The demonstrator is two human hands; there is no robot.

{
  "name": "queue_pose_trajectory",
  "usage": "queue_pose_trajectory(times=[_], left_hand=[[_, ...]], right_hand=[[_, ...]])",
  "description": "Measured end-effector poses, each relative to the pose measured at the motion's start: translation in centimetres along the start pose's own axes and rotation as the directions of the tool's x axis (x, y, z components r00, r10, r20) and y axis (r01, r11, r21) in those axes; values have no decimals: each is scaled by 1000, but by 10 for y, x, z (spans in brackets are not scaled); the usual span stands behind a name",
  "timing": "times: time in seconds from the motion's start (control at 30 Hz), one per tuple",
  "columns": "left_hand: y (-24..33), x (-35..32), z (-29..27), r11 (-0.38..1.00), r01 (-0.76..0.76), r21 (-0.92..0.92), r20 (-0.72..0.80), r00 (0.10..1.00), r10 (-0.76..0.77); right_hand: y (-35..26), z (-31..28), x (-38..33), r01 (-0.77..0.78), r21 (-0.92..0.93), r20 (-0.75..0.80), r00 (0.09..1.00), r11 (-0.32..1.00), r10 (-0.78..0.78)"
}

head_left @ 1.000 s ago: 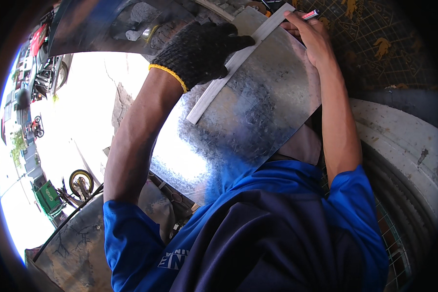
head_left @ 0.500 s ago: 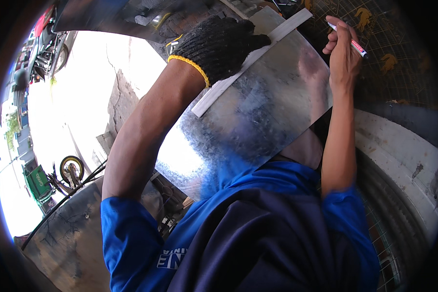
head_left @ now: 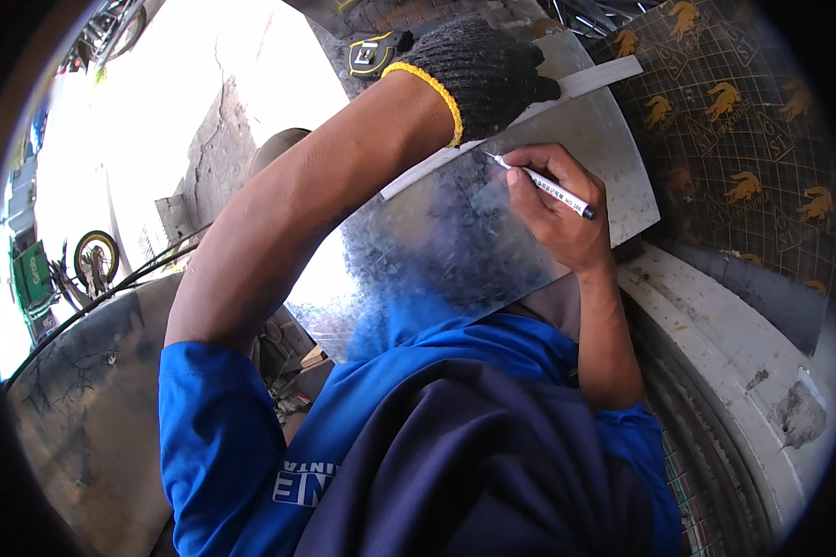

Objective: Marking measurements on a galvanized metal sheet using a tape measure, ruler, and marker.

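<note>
A shiny metal sheet (head_left: 437, 251) lies in front of my body, with a straight white strip (head_left: 606, 76) slanting across it. My left hand (head_left: 492, 82), in a black knitted glove with a yellow cuff, presses down over the strip and covers its middle. My bare right hand (head_left: 567, 209) pinches a white marker pen (head_left: 553, 192) with a dark end. The pen's tip is at the sheet beside the strip's near edge; whether it touches is too small to tell.
A dark board with gold printed figures (head_left: 743, 186) spreads at the right, above a pale curved panel (head_left: 724, 325). A black item with yellow trim (head_left: 372, 56) lies near my glove. Parked motorbikes (head_left: 93, 265) show at the left; a stained panel (head_left: 93, 399) stands lower left.
My right hand has come down and left from beyond the sheet's right edge, bringing the marker pen to the strip. My left hand stays on the strip while the whole view has shifted.
</note>
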State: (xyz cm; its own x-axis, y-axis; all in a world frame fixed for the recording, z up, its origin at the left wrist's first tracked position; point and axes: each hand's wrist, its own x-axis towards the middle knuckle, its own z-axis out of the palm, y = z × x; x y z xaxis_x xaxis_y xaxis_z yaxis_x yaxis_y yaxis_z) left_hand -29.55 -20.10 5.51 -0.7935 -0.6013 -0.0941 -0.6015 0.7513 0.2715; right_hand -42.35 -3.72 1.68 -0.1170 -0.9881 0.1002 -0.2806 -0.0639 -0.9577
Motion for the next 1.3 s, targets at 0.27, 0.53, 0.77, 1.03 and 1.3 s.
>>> queue_pose_trajectory(times=[0.27,0.53,0.77,1.03,1.3], left_hand=[[0,1,-3,996,-60,58,26,998,58],[-1,2,6,998,-53,35,-44,998,54],[-2,0,-2,998,-40,52,8,999,40],[-9,4,13,991,-121,62,-43,991,123],[-18,0,16,939,-298,172,-90,945,316]], right_hand=[[3,6,4,149,-175,-7,988,973,-153],[3,6,5,145,-188,0,989,972,-147],[-2,7,7,136,-164,21,991,977,-135],[-4,-8,11,33,-159,-28,999,987,-38],[1,-30,19,-65,-157,-50,997,985,58]])
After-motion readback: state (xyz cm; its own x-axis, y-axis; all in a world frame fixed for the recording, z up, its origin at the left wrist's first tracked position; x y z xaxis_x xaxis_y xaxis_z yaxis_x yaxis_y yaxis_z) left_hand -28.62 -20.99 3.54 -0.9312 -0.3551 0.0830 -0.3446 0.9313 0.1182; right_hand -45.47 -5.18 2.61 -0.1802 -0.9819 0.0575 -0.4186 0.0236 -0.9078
